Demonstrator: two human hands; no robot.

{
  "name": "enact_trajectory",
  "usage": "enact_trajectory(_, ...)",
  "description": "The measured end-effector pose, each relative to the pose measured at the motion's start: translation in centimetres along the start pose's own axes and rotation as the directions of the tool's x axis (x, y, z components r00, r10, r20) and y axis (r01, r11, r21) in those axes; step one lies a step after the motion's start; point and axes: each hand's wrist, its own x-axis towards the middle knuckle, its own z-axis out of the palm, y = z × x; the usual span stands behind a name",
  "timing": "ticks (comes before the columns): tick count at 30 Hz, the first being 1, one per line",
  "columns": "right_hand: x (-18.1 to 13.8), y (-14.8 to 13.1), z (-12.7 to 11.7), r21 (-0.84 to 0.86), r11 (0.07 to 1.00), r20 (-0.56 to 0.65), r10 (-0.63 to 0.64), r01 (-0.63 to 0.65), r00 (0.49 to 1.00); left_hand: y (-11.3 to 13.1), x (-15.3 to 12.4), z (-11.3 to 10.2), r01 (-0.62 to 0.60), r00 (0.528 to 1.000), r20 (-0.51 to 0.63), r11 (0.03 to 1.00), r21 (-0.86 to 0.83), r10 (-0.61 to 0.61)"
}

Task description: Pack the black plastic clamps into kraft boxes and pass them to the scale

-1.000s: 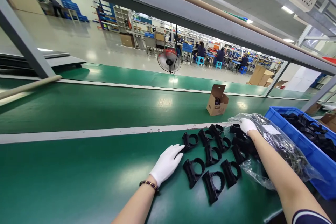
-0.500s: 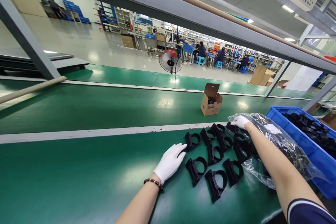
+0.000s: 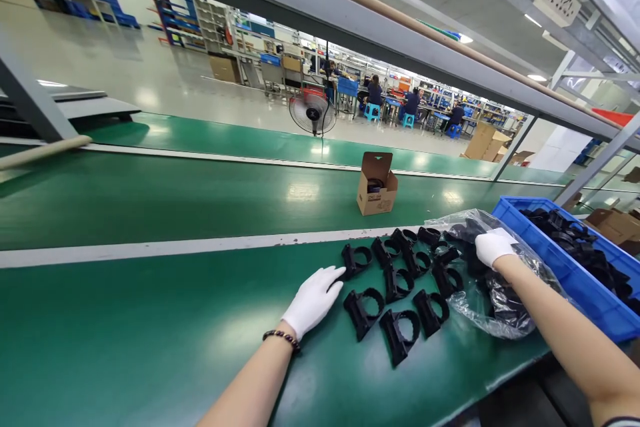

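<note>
My left hand (image 3: 313, 300), in a white glove, lies with fingers stretched out on the green bench, its fingertips close to a black ring bracket (image 3: 356, 260). Several more black ring brackets (image 3: 401, 335) are spread in loose rows to its right. My right hand (image 3: 493, 248), gloved too, is curled at the clear plastic bag (image 3: 493, 320), among the black parts in it. Its fingertips are hidden, so what it holds cannot be made out. A white label (image 3: 504, 235) on the bag shows partly behind this hand.
An open cardboard box (image 3: 377, 201) with a dark item inside stands beyond the white strip. At right, a blue crate (image 3: 555, 280) holds many black parts. A grey beam (image 3: 400, 33) crosses overhead. A fan (image 3: 313, 112) and seated people (image 3: 374, 90) are farther back.
My right hand has left a bracket at the back of the rows and moved right to the bag, which now bulges open more. My left hand stays beside the brackets. The view has shifted right.
</note>
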Motion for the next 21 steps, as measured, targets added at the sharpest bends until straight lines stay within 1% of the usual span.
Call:
enact_trajectory(2, -0.6, 1.2, -1.3, 0.029, 0.999, -0.005, 0.031, -0.031, 1.000, 0.0, 0.0, 0.0, -0.008, 1.000, -0.004, 1.000, -0.004, 0.008)
enact_trajectory(4, -1.7, 2.0, -2.4, 0.067, 0.998, -0.021, 0.015, -0.014, 1.000, 0.0, 0.0, 0.0, -0.013, 1.000, -0.007, 1.000, -0.013, 0.013)
enact_trajectory(6, -3.4, 2.3, -2.7, 0.118, 0.991, -0.028, -0.061, 0.064, 0.998, 0.0, 0.0, 0.0, -0.015, 1.000, -0.013, 1.000, -0.024, 0.015)
enact_trajectory(7, -4.4, 2.1, -2.4, 0.147, 0.982, -0.020, -0.116, 0.118, 0.993, 0.0, 0.0, 0.1, -0.015, 1.000, -0.017, 0.999, -0.029, 0.015)
enact_trajectory(9, -6.5, 1.2, -0.9, 0.212, 0.950, 0.021, -0.239, 0.229, 0.971, -0.1, 0.0, 0.2, -0.015, 1.000, -0.022, 0.999, -0.039, 0.014)
enact_trajectory(11, -8.3, -0.2, 1.4, 0.273, 0.913, 0.081, -0.338, 0.305, 0.938, -0.2, 0.0, 0.4, -0.019, 0.999, -0.029, 0.999, -0.049, 0.017)
enact_trajectory(13, -9.7, -1.5, 3.7, 0.307, 0.892, 0.125, -0.382, 0.330, 0.916, -0.2, 0.1, 0.5, -0.028, 0.999, -0.039, 0.998, -0.059, 0.026)
enact_trajectory(14, -10.2, -2.1, 4.6, 0.311, 0.893, 0.128, -0.378, 0.325, 0.917, -0.3, 0.1, 0.5, -0.033, 0.998, -0.047, 0.997, -0.064, 0.030)
enact_trajectory(17, -11.9, -3.4, 6.3, 0.295, 0.909, 0.058, -0.325, 0.295, 0.944, -0.4, 0.1, 0.6, -0.040, 0.995, -0.090, 0.997, -0.072, 0.034)
enact_trajectory(19, -13.2, -3.9, 7.2, 0.299, 0.897, -0.013, -0.339, 0.327, 0.941, -0.4, -0.1, 0.6, -0.040, 0.990, -0.136, 0.997, -0.071, 0.031)
enact_trajectory(21, -14.5, -4.1, 8.7, 0.307, 0.879, -0.047, -0.369, 0.365, 0.928, -0.3, -0.5, 0.4, -0.023, 0.979, -0.202, 0.998, -0.058, 0.011)
